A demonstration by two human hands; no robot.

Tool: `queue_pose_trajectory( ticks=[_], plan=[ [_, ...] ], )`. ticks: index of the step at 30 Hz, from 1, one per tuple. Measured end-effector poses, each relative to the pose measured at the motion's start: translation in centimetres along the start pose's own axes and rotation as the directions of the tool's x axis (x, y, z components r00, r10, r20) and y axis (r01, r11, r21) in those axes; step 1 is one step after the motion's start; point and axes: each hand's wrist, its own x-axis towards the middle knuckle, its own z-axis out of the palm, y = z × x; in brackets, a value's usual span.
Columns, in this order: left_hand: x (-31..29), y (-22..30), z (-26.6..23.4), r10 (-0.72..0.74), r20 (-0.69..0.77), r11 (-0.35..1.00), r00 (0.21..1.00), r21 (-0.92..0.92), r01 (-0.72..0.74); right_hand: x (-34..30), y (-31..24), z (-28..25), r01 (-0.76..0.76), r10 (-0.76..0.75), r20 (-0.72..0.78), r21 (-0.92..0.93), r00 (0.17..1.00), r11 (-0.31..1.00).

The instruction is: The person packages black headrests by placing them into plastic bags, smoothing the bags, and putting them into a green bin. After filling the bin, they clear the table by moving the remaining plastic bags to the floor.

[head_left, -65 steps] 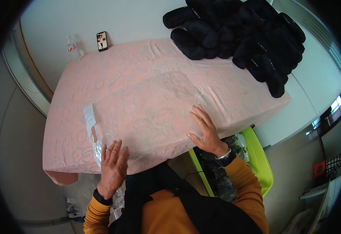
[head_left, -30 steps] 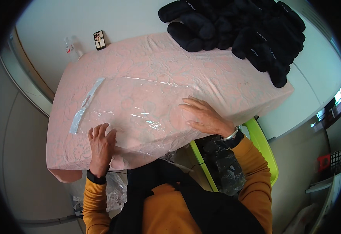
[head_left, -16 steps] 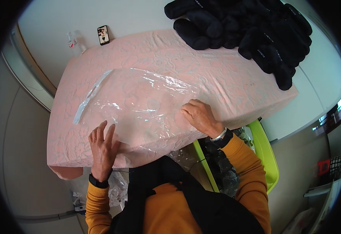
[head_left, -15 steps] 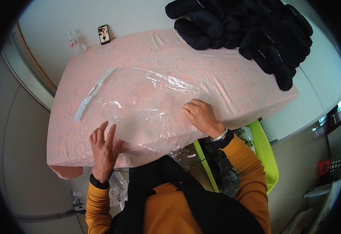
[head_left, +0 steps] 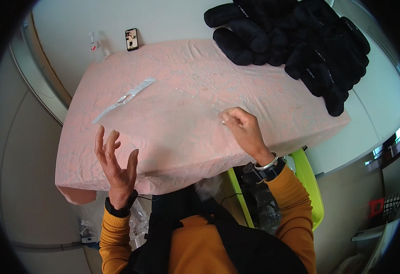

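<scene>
Over cloth (head_left: 264, 102), left hand (head_left: 116, 170) splayed; right (head_left: 246, 131) pinching bag (head_left: 158, 116).

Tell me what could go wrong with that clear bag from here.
The clear bag could slip or twist, since only the right hand seems to pinch it; the left hand is open.

Its thin film might stretch or tear at that pinch.

The phone, propped upright by the wall, may topple if the table gets jolted.
</scene>
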Motion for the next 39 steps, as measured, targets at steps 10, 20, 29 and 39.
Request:
queue_pose_trajectory(
  ticks=[10,20,29,39],
  plan=[
    [-2.2,0.9,0.3,0.074,0.274,0.996,0.959,0.035,-0.086,1.2,-0.7,-1.4,-0.283,0.229,0.242,0.945,0.943,0.166],
    [-2.8,4.8,3.6,-0.260,0.513,0.763,0.818,-0.410,0.500,-0.6,-1.0,4.8,-0.173,0.566,0.139,0.985,0.813,0.006],
    [-1.1,6.4,4.9,0.129,0.351,0.987,0.927,-0.132,-0.087,-0.4,0.6,5.1,-0.170,0.566,0.010,0.958,0.825,0.231],
    [-0.5,4.1,7.5,0.002,0.423,0.998,0.906,0.052,-0.026,-4.0,-1.3,6.6,-0.390,0.351,0.292,0.885,0.890,0.254]
  ],
)
